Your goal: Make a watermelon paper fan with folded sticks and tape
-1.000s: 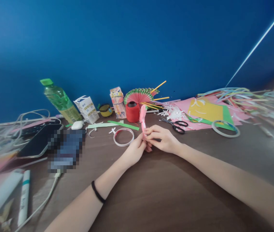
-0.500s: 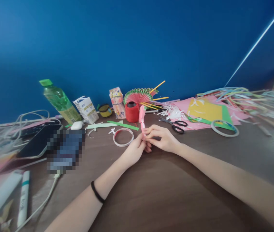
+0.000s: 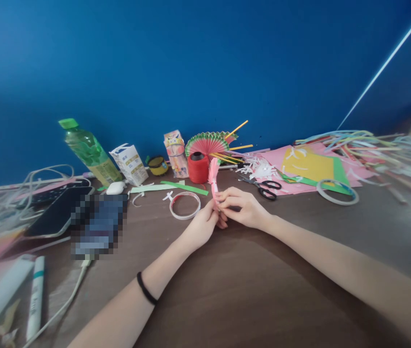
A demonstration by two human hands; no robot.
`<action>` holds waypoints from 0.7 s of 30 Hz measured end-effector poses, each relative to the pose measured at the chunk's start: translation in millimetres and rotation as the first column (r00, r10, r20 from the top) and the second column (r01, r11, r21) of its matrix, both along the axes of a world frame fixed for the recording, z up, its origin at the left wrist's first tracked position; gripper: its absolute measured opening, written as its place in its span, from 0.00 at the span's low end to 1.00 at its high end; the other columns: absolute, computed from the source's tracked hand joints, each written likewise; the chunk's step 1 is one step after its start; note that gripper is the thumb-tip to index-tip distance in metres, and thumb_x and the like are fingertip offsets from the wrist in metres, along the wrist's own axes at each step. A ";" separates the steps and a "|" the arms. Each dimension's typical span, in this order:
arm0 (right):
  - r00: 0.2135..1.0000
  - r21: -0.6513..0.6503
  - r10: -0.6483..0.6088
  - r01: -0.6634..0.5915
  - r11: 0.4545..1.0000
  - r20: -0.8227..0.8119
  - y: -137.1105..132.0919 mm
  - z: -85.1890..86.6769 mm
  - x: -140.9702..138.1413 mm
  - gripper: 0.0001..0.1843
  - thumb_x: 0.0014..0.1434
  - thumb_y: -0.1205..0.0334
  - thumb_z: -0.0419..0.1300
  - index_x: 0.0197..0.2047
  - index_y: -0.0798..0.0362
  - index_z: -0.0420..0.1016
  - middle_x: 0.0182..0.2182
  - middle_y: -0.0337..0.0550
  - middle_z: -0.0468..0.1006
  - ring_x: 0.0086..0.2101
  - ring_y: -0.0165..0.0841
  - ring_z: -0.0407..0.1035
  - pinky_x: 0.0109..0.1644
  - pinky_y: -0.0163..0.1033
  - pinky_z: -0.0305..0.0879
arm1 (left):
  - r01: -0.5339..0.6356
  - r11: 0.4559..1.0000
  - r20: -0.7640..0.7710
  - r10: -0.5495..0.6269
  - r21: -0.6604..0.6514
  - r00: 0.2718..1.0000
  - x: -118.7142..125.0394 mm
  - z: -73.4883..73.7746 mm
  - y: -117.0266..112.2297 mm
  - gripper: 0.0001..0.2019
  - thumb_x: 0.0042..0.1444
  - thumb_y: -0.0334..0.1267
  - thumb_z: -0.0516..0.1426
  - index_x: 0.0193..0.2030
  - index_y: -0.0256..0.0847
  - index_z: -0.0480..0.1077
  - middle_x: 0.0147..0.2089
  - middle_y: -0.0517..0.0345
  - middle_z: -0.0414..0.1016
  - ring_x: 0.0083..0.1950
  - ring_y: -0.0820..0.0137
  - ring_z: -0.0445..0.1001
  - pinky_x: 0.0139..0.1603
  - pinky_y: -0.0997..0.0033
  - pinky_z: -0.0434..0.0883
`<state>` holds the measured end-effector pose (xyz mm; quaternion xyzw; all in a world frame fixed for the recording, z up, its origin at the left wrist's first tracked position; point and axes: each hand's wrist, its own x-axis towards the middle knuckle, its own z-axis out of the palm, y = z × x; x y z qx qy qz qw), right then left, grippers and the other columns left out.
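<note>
A pink pleated paper piece [image 3: 213,176] stands upright over the brown table [image 3: 227,290], its fringed top above my fingers. My left hand [image 3: 201,227] pinches its lower end from the left. My right hand [image 3: 243,208] pinches the same lower end from the right, fingers pressed together. The two hands touch each other. A white tape ring [image 3: 185,205] lies just left of them, and black scissors [image 3: 265,188] lie just behind my right hand.
Along the blue wall stand a green bottle [image 3: 88,151], a milk carton [image 3: 130,163], a red thread spool [image 3: 198,167] and a pink paper fan [image 3: 207,142]. Coloured paper sheets [image 3: 308,166] and strips lie at the right, with a second tape ring [image 3: 337,192]. Phones, cables and a marker [image 3: 35,297] lie at the left.
</note>
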<state>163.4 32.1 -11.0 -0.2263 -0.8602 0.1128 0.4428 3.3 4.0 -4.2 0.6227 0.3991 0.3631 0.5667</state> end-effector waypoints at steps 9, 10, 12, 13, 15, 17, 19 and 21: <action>1.000 -0.041 0.015 -0.015 0.999 -0.009 0.4 -2.7 0.0 0.05 0.55 0.69 0.57 0.30 0.53 0.72 0.34 0.45 0.71 0.44 0.35 0.70 0.49 0.43 0.68 | 0.008 1.000 0.020 -0.008 -0.024 1.000 0.1 -0.6 0.2 0.08 0.58 0.28 0.43 0.39 0.35 0.61 0.28 0.61 0.66 0.27 0.77 0.70 0.34 0.72 0.71; 1.000 -0.034 0.013 -0.013 0.999 -0.006 0.5 -3.3 0.1 0.05 0.55 0.69 0.57 0.30 0.53 0.72 0.34 0.45 0.71 0.44 0.35 0.70 0.49 0.43 0.68 | 0.006 1.000 0.018 -0.005 -0.026 1.000 0.1 -0.6 0.1 0.08 0.58 0.27 0.43 0.40 0.35 0.61 0.28 0.61 0.66 0.27 0.77 0.70 0.35 0.72 0.71; 1.000 -0.023 0.008 -0.008 1.000 -0.005 0.6 -3.8 0.0 0.05 0.56 0.68 0.57 0.30 0.53 0.72 0.34 0.45 0.71 0.43 0.35 0.70 0.48 0.43 0.68 | 0.000 1.000 0.018 0.001 -0.027 1.000 0.3 -0.5 -0.2 0.08 0.58 0.26 0.43 0.40 0.35 0.61 0.28 0.62 0.66 0.27 0.77 0.70 0.34 0.73 0.71; 1.000 -0.019 0.005 -0.005 1.000 -0.006 0.5 -3.7 0.0 0.05 0.56 0.68 0.57 0.30 0.53 0.72 0.34 0.45 0.71 0.43 0.35 0.70 0.48 0.43 0.68 | -0.004 1.000 0.018 0.005 -0.026 1.000 0.3 -0.3 -0.4 0.08 0.57 0.26 0.43 0.40 0.35 0.61 0.27 0.62 0.66 0.27 0.77 0.70 0.34 0.73 0.71; 1.000 -0.012 -0.001 0.001 1.000 -0.004 -0.1 -3.2 -0.4 0.05 0.55 0.69 0.56 0.29 0.53 0.71 0.34 0.45 0.72 0.44 0.35 0.70 0.48 0.42 0.68 | -0.006 1.000 0.019 0.007 -0.022 1.000 0.3 -0.1 -0.5 0.08 0.57 0.27 0.44 0.40 0.35 0.61 0.27 0.62 0.66 0.26 0.77 0.70 0.33 0.73 0.71; 1.000 -0.007 -0.007 0.007 1.000 -0.001 -0.7 -2.5 -0.7 0.05 0.55 0.69 0.56 0.29 0.53 0.71 0.34 0.45 0.72 0.43 0.35 0.70 0.47 0.42 0.69 | -0.001 1.000 0.015 0.001 -0.015 1.000 -0.1 -0.2 -0.4 0.09 0.57 0.27 0.44 0.41 0.35 0.61 0.26 0.62 0.67 0.26 0.77 0.70 0.33 0.74 0.71; 1.000 0.000 -0.010 0.010 1.000 -0.004 -1.3 -2.1 -1.1 0.05 0.54 0.70 0.56 0.29 0.53 0.70 0.34 0.45 0.72 0.43 0.35 0.70 0.47 0.42 0.69 | 0.006 1.000 0.010 -0.006 -0.005 1.000 -0.6 -0.7 0.0 0.09 0.57 0.27 0.43 0.42 0.35 0.61 0.25 0.63 0.67 0.26 0.77 0.70 0.33 0.74 0.71; 1.000 0.002 -0.009 0.009 1.000 -0.010 -1.6 -1.9 -1.5 0.05 0.54 0.70 0.56 0.28 0.53 0.70 0.34 0.45 0.72 0.43 0.35 0.70 0.47 0.42 0.69 | 0.006 1.000 0.013 -0.006 0.003 1.000 -1.0 -1.5 0.4 0.09 0.57 0.27 0.44 0.43 0.35 0.61 0.25 0.63 0.67 0.26 0.77 0.70 0.33 0.74 0.71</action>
